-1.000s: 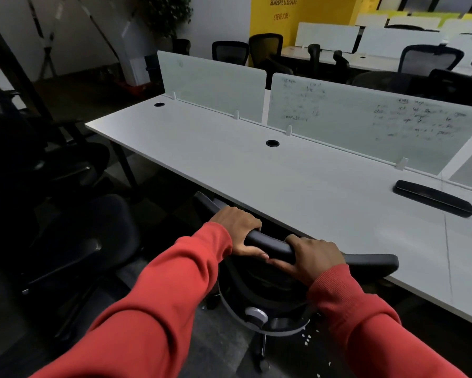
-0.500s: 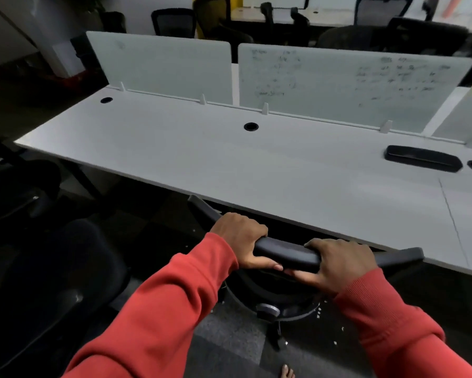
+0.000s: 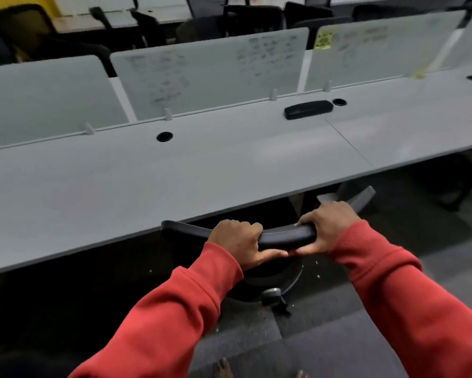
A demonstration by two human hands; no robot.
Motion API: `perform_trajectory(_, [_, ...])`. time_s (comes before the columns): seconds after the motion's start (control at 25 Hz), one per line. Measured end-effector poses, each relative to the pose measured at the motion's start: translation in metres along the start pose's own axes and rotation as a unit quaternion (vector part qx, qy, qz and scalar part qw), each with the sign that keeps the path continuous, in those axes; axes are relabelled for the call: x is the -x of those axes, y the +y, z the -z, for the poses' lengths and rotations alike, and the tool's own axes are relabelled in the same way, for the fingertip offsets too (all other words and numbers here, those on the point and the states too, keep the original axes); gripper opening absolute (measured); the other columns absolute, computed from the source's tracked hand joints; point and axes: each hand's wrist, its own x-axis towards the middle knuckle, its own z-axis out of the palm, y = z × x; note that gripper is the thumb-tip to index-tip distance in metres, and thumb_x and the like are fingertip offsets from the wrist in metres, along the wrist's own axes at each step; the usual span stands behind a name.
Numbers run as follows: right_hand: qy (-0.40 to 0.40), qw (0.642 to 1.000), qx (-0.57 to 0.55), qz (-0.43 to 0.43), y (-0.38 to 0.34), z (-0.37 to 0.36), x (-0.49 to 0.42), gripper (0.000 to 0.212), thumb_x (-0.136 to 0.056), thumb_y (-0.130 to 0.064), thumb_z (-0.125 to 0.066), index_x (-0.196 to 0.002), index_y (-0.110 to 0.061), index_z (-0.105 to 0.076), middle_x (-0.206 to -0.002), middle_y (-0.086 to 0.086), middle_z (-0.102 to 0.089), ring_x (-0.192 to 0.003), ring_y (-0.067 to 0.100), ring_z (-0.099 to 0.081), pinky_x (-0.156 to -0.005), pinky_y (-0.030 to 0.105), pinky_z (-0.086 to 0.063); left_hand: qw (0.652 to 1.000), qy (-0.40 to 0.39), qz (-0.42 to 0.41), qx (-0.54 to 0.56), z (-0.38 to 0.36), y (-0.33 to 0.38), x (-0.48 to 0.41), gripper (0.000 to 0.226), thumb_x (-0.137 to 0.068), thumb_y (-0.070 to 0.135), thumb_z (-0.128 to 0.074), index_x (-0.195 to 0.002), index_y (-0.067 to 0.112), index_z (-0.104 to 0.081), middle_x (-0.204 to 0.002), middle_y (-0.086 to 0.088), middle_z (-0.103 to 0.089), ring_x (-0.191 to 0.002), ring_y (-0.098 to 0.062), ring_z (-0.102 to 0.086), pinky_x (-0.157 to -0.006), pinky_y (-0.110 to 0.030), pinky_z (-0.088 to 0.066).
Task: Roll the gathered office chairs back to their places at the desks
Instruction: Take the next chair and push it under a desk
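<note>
1. Office chair (image 3: 284, 236): noted at the near edge of the desk (image 3: 202, 173), about midway along it. The curved black top rail of the backrest is seen just in front of and below that edge. Contact between rail and edge cannot be told. The seat is hidden beneath the desk top.
2. Left grip (image 3: 239, 242): a bare hand, clamped on the top rail. Fingers are curled over the rail and the thumb is laid along its underside.
3. Right grip (image 3: 329, 225): a bare hand, clamped on the same rail just beside the left one, thumb tucked beneath. The two thumbs nearly meet.
4. Red sleeves (image 3: 175, 309) are worn on both arms.
5. Chair hub (image 3: 271, 293): a grey fitting is seen low under the backrest, above the dark carpet (image 3: 325, 336). Pale specks are scattered around it.
6. A black oblong case (image 3: 308, 109) is laid near the far edge of the desk, just beside a round cable hole (image 3: 339, 102). A second cable hole (image 3: 164, 136) is set further left along that edge.
7. Frosted divider panels (image 3: 207, 77) are stood along the far edge, with faint writing on them. A yellow note (image 3: 323, 39) is stuck to one of them.
8. More dark chairs (image 3: 252, 17) are seen beyond the panels, blurred.
</note>
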Motion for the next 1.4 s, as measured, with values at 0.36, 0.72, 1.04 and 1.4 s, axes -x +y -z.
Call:
perform_trajectory(0.36, [-0.005,0.995,-0.031,-0.092,-0.063,0.0,0.066,0.096,-0.04,-0.093,-0.026,-0.105,-0.039,-0.072,-0.083,-0.005,-0.072,-0.087,0.016,-0.067,-0.078,0.028,-0.047,0.993,0.084,-0.084,0.014,0.012,-0.007,0.054,0.069,-0.069,0.087,-0.03,-0.052,0.021,-0.045,-0.043,0.002,-0.052,-0.035,-0.02,-0.051,-0.041,-0.021,-0.028])
perform_trajectory(0.72, [0.037,0.976,-0.05,-0.21,-0.149,-0.017,0.131,0.096,-0.041,-0.094,-0.028,-0.101,-0.037,-0.074,-0.08,-0.006,-0.074,-0.08,0.019,-0.069,-0.073,0.027,-0.048,0.964,0.123,-0.231,0.055,0.012,-0.026,0.11,0.067,-0.072,0.083,-0.038,-0.052,0.02,-0.048,-0.044,0.001,-0.054,-0.036,-0.021,-0.053,-0.04,-0.022,-0.032])
perform_trajectory(1.04, [0.093,0.938,-0.034,-0.332,-0.186,-0.032,0.167,0.072,-0.045,-0.096,-0.036,-0.064,-0.038,-0.074,-0.043,-0.006,-0.057,-0.042,0.014,-0.06,-0.05,0.02,-0.034,0.93,0.095,-0.341,0.094,0.011,-0.023,0.109,0.067,-0.072,0.085,-0.037,-0.054,0.021,-0.049,-0.046,0.001,-0.056,-0.04,-0.022,-0.057,-0.043,-0.024,-0.038])
perform_trajectory(1.4, [0.084,0.899,-0.026,-0.429,-0.155,-0.046,0.214,0.069,-0.047,-0.098,-0.043,-0.064,-0.037,-0.072,-0.045,-0.008,-0.059,-0.044,0.014,-0.061,-0.047,0.023,-0.044,0.898,0.035,-0.428,0.099,0.007,0.037,0.064,0.071,-0.072,0.087,-0.033,-0.053,0.021,-0.048,-0.046,0.003,-0.055,-0.039,-0.021,-0.055,-0.041,-0.023,-0.034])
